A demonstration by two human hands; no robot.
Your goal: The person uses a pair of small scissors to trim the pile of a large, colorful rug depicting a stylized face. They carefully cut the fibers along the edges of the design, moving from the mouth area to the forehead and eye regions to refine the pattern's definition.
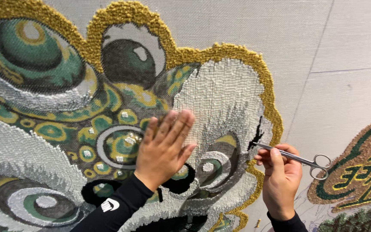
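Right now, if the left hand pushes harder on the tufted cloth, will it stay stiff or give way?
The tufted cloth probably gives a little: it is woven backing stretched flat, not a hard board. The left hand lies flat with spread fingers, so pressure is likely shared widely. The yarn loops look soft and may flatten. The thin scissors in the right hand look rigid and could snag them.

A single head-worn camera looks straight and close at an upright grey cloth tufted with a green, gold and white lion-mask design (220, 99), both of the wearer's hands entering from the lower edge.
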